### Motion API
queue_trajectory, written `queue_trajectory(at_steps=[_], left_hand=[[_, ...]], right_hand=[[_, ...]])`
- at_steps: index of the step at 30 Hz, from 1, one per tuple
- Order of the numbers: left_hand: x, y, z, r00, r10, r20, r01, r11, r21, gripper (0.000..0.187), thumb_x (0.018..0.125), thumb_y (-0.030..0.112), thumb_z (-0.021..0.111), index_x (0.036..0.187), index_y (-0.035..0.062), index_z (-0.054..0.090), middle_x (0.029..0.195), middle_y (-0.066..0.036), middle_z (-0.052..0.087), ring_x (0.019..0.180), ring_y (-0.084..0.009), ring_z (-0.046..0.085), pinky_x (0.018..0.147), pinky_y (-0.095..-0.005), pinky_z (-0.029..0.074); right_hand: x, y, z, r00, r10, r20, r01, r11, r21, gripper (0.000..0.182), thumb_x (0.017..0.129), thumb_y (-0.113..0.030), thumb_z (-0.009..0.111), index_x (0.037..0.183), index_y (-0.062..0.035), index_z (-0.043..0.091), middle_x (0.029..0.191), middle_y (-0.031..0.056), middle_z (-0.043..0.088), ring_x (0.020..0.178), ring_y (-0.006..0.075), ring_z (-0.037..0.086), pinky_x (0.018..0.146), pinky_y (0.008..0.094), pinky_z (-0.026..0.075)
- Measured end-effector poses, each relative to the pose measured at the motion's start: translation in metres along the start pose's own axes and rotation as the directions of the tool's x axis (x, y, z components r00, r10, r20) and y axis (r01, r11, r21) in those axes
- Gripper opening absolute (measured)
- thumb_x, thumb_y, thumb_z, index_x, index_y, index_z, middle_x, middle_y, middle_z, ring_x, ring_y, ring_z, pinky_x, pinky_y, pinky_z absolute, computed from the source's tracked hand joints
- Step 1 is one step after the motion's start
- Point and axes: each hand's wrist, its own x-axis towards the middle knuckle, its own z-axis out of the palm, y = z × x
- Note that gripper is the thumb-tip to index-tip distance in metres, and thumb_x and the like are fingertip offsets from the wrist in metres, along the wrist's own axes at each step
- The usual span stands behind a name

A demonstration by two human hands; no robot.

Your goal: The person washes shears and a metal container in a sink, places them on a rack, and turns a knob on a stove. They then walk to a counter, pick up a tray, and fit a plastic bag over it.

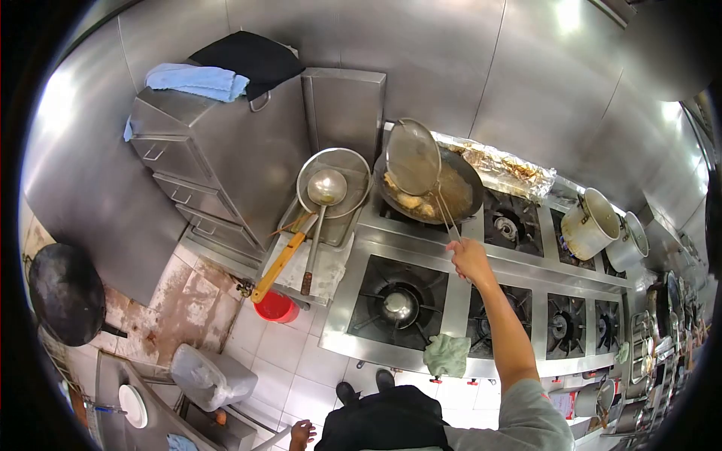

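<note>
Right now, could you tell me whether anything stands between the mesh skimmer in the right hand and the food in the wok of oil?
Nothing visible does. The right hand holds the mesh skimmer by its handle, with the basket tilted up directly over the wok. Only open air separates it from the fried pieces floating in the oil.

The left hand [301, 434] is cut off by the bottom edge, and the strainer [412, 158] hides part of the wok's [466, 188] contents.
</note>
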Motion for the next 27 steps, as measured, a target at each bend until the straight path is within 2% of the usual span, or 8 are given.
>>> queue_trajectory(at_steps=[6, 10, 15, 18, 21, 23, 25, 27], left_hand=[[0.004, 0.014, -0.026, 1.0, -0.004, 0.017, 0.003, 0.999, 0.047, 0.017, 0.086, 0.021, 0.047, 0.101, 0.0145, 0.05, 0.082, -0.007, 0.059, 0.067, -0.0204, 0.058, 0.057, -0.0356, 0.043], [0.018, -0.016, -0.066, 0.976, 0.165, 0.139, -0.165, 0.986, -0.012, 0.033, 0.084, 0.03, 0.052, 0.113, 0.0154, 0.046, 0.091, -0.007, 0.06, 0.075, -0.021, 0.059, 0.058, -0.0361, 0.045], [0.037, -0.034, -0.095, 0.969, 0.148, 0.197, -0.142, 0.989, -0.042, 0.04, 0.084, 0.038, 0.053, 0.113, 0.0128, 0.046, 0.093, -0.008, 0.059, 0.076, -0.0223, 0.059, 0.063, -0.039, 0.049], [0.051, -0.028, -0.102, 0.96, 0.126, 0.251, -0.111, 0.991, -0.073, 0.042, 0.082, 0.041, 0.054, 0.112, 0.0118, 0.046, 0.093, -0.008, 0.058, 0.076, -0.0223, 0.058, 0.064, -0.0388, 0.049], [0.063, -0.014, -0.101, 0.974, 0.015, 0.228, -0.008, 1.0, -0.03, 0.042, 0.082, 0.039, 0.055, 0.115, 0.0154, 0.045, 0.097, -0.006, 0.058, 0.08, -0.0228, 0.057, 0.064, -0.0392, 0.046], [0.086, 0.011, -0.091, 0.979, -0.043, 0.201, 0.049, 0.998, -0.028, 0.021, 0.084, 0.019, 0.052, 0.104, 0.014, 0.049, 0.079, -0.007, 0.061, 0.058, -0.018, 0.059, 0.046, -0.0329, 0.043], [0.071, 0.034, -0.084, 0.988, 0.053, 0.146, -0.054, 0.999, 0.0, 0.02, 0.083, 0.024, 0.05, 0.101, 0.0143, 0.051, 0.085, -0.007, 0.059, 0.071, -0.0226, 0.058, 0.062, -0.04, 0.043], [0.075, 0.046, -0.08, 0.986, 0.063, 0.154, -0.06, 0.998, -0.022, 0.021, 0.082, 0.027, 0.05, 0.1, 0.0152, 0.051, 0.085, -0.006, 0.059, 0.072, -0.0223, 0.058, 0.062, -0.04, 0.043]], right_hand=[[0.008, -0.003, 0.025, 0.966, -0.027, -0.258, -0.021, 0.983, -0.181, 0.021, 0.081, -0.01, 0.042, 0.078, 0.0023, 0.058, 0.045, 0.0056, 0.046, 0.032, 0.0138, 0.045, 0.031, 0.0291, 0.036], [0.002, -0.005, 0.025, 0.948, 0.099, -0.303, -0.126, 0.99, -0.069, 0.021, 0.081, -0.01, 0.042, 0.08, 0.0021, 0.059, 0.046, 0.0071, 0.048, 0.033, 0.015, 0.047, 0.032, 0.0296, 0.037], [-0.027, -0.017, 0.017, 0.903, 0.158, -0.399, -0.218, 0.97, -0.11, 0.021, 0.084, -0.014, 0.042, 0.082, -0.0011, 0.058, 0.045, 0.01, 0.048, 0.033, 0.0192, 0.049, 0.033, 0.0321, 0.038], [-0.03, -0.019, 0.019, 0.9, 0.197, -0.388, -0.197, 0.98, 0.04, 0.021, 0.084, -0.014, 0.042, 0.083, 0.0001, 0.056, 0.045, 0.0064, 0.046, 0.032, 0.0157, 0.045, 0.032, 0.0297, 0.036], [-0.028, -0.021, 0.04, 0.935, 0.239, -0.262, -0.161, 0.944, 0.287, 0.021, 0.087, -0.017, 0.042, 0.084, 0.0003, 0.053, 0.048, 0.003, 0.044, 0.034, 0.0121, 0.042, 0.032, 0.0273, 0.035], [-0.028, -0.039, 0.073, 0.96, 0.245, -0.132, -0.149, 0.853, 0.5, 0.023, 0.089, -0.02, 0.04, 0.087, -0.0002, 0.051, 0.052, 0.0017, 0.044, 0.036, 0.0099, 0.04, 0.033, 0.0252, 0.035], [-0.032, -0.053, 0.115, 0.968, 0.251, 0.013, -0.207, 0.768, 0.606, 0.024, 0.091, -0.023, 0.038, 0.089, -0.0021, 0.049, 0.053, 0.002, 0.043, 0.037, 0.0104, 0.039, 0.033, 0.0256, 0.034], [-0.031, -0.055, 0.155, 0.979, 0.156, 0.128, -0.202, 0.728, 0.655, 0.023, 0.09, -0.022, 0.038, 0.089, -0.0023, 0.049, 0.049, 0.0023, 0.041, 0.035, 0.0109, 0.037, 0.032, 0.0261, 0.032]])
